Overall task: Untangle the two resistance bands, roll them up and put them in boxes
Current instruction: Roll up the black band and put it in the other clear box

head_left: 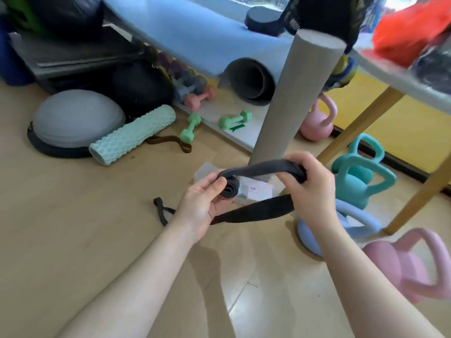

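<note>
A black resistance band stretches between my two hands above the wooden floor. My left hand pinches its small rolled-up end between thumb and fingers. My right hand grips the flat part of the band farther along, and the rest loops down under my hands. Another dark band end lies on the floor left of my left wrist; whether it is the same band I cannot tell. A brown band lies by the mint foam roller. A clear plastic box with a label sits on the floor behind my hands.
A grey foam cylinder stands upright just behind the box. Kettlebells in teal, blue and pink crowd the right side under a table with wooden legs. A mint roller, balance dome and green dumbbells lie at left.
</note>
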Demonstrator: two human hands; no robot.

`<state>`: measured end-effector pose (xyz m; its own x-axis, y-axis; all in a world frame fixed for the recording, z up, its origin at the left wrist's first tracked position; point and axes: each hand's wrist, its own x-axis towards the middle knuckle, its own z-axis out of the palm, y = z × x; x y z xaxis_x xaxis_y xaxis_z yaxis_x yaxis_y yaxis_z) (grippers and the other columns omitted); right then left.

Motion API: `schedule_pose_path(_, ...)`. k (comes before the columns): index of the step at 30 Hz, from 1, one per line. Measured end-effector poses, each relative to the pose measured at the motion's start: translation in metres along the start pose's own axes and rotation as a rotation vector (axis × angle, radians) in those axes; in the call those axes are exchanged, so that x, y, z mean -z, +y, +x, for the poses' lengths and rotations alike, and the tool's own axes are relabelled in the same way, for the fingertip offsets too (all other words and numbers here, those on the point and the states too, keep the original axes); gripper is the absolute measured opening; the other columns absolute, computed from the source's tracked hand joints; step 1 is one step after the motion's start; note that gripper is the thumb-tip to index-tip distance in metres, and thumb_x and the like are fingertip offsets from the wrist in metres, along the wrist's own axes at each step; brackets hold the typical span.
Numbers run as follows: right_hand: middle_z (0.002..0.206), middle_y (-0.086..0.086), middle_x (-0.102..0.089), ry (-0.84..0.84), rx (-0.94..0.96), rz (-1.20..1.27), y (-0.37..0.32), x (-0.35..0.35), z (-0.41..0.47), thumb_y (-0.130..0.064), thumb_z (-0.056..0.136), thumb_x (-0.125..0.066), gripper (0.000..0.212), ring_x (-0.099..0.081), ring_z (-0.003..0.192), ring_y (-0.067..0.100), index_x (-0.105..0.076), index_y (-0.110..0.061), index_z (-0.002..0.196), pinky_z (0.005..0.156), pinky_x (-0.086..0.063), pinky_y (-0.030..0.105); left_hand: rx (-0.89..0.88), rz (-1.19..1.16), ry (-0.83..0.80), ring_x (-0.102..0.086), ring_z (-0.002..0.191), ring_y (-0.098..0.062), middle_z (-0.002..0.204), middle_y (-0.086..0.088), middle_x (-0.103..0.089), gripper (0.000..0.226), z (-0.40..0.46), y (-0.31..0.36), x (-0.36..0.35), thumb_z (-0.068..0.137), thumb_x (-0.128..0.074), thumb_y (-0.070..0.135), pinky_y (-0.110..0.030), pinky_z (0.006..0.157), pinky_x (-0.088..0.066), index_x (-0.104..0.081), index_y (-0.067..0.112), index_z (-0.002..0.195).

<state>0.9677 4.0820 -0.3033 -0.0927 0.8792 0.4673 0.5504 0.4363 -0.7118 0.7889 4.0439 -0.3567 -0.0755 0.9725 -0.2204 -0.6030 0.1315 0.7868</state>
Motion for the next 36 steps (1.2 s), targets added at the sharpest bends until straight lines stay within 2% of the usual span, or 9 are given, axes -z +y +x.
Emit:
schedule_pose_path(4, 0.074, -0.011, -0.053, -0.118, 0.078, -0.14, 0.01, -0.007, -0.004, -0.006, 0.077, -0.07, 0.02, -0.049, 0.07, 0.015, -0.054, -0.014, 0.086, 0.062, -0.043, 0.026, -0.007, 0.007, 0.071, -0.067, 0.088, -0.018, 0.094, -0.007, -0.07, 0.022, 0.008, -0.001, 0.008, 0.091, -0.049, 0.004, -0.027, 0.074, -0.058, -0.063, 0.007, 0.107)
schedule_pose_path(11, 0.091, -0.004, -0.048, -0.897, -0.161, -0.368, 0.083, -0.085, -0.104, -0.037, 0.078, -0.07, 0.039, -0.048, 0.08, 0.018, -0.04, -0.018, 0.093, 0.071, -0.046, 0.037, 0.15, 0.368, 0.265, -0.062, 0.087, -0.02, 0.096, -0.012, -0.064, 0.026, -0.013, -0.049, 0.082, 0.089, -0.056, 0.001, -0.023, 0.07, -0.058, -0.061, -0.002, 0.114)
schedule_pose_path(17, 0.121, 0.001, -0.045, -0.678, -0.076, -0.421, 0.079, -0.12, -0.13, -0.023, 0.091, -0.053, 0.021, -0.049, 0.099, 0.026, -0.045, -0.01, 0.106, 0.063, -0.045, 0.036, 0.088, 0.476, 0.301, -0.062, 0.073, -0.006, 0.082, 0.001, -0.066, 0.018, -0.018, -0.044, 0.1, 0.088, -0.058, 0.0, -0.015, 0.064, -0.056, -0.066, 0.007, 0.103)
schedule_pose_path(21, 0.154, 0.002, -0.016, -0.869, -0.082, -0.53, 0.075, -0.139, -0.15, -0.039, 0.089, -0.056, 0.059, -0.038, 0.129, 0.025, -0.029, -0.017, 0.137, 0.076, -0.047, 0.034, 0.036, 0.546, 0.288, -0.062, 0.066, 0.0, 0.078, 0.005, -0.066, 0.019, -0.015, -0.044, 0.107, 0.088, -0.058, -0.001, -0.012, 0.063, -0.054, -0.067, 0.016, 0.088)
schedule_pose_path(23, 0.152, 0.006, -0.027, -0.814, 0.15, -0.56, 0.072, -0.143, -0.159, -0.041, 0.087, -0.057, 0.051, -0.049, 0.12, 0.024, -0.043, -0.02, 0.132, 0.058, -0.049, 0.033, 0.03, 0.612, 0.282, -0.062, 0.066, -0.001, 0.077, 0.006, -0.067, 0.018, -0.012, -0.047, 0.115, 0.087, -0.059, 0.001, -0.013, 0.064, -0.053, -0.068, 0.016, 0.091)
schedule_pose_path(26, 0.108, 0.007, -0.064, -0.685, 0.373, -0.597, 0.072, -0.147, -0.16, -0.035, 0.087, -0.052, 0.025, -0.066, 0.076, 0.025, -0.064, -0.014, 0.084, 0.031, -0.04, 0.027, 0.012, 0.782, 0.275, -0.061, 0.076, -0.014, 0.078, 0.005, -0.069, 0.02, -0.011, -0.056, 0.134, 0.082, -0.066, 0.009, -0.032, 0.086, -0.054, -0.071, 0.028, 0.084)
schedule_pose_path(29, 0.109, 0.0, -0.055, -0.578, 0.002, -0.342, 0.072, -0.16, -0.137, -0.03, 0.094, -0.046, 0.019, -0.057, 0.092, 0.022, -0.055, -0.016, 0.104, 0.065, -0.05, 0.037, 0.008, 0.865, 0.266, -0.059, 0.075, -0.015, 0.078, 0.002, -0.069, 0.019, -0.013, -0.061, 0.152, 0.078, -0.069, 0.016, -0.042, 0.092, -0.049, -0.072, 0.035, 0.081)
schedule_pose_path(32, 0.12, -0.006, -0.055, -0.733, -0.206, 0.056, 0.076, -0.178, -0.125, -0.019, 0.093, -0.053, 0.03, -0.052, 0.116, 0.014, -0.051, -0.019, 0.123, 0.097, -0.041, 0.028, 0.024, 0.897, 0.232, -0.061, 0.078, -0.016, 0.085, -0.003, -0.072, 0.018, -0.016, -0.069, 0.161, 0.078, -0.07, 0.017, -0.04, 0.093, -0.048, -0.072, 0.032, 0.088)
schedule_pose_path(36, 0.098, -0.017, -0.061, -0.76, -0.243, 0.275, 0.077, -0.201, -0.142, -0.012, 0.086, -0.064, 0.023, -0.061, 0.1, 0.007, -0.055, -0.021, 0.105, 0.093, -0.048, 0.024, 0.062, 0.88, 0.219, -0.067, 0.089, -0.017, 0.09, 0.002, -0.072, 0.025, -0.023, -0.087, 0.171, 0.08, -0.069, 0.011, -0.033, 0.093, -0.05, -0.071, 0.029, 0.097)
